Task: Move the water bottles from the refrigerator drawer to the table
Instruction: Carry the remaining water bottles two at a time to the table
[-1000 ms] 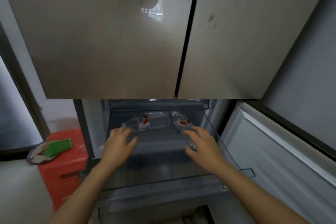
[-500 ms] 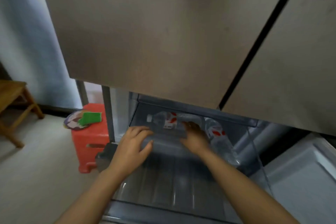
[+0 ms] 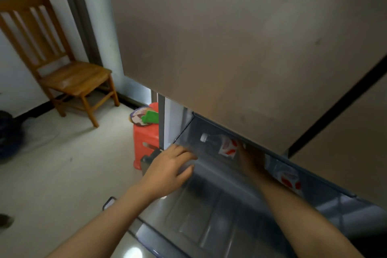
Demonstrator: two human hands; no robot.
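Drawer (image 3: 211, 216) has left bottle (image 3: 222, 145) and right bottle (image 3: 290, 179) lying far back, so we curl left hand (image 3: 169, 169) over its inner lip to brace while right hand (image 3: 251, 159) reaches left bottle, grip too blurred to tell.

Your left hand (image 3: 169, 170) holds the drawer (image 3: 209, 213) by its rim, while your blurred right hand (image 3: 252, 160) meets the water bottle (image 3: 217, 143) at its eleven o'clock.
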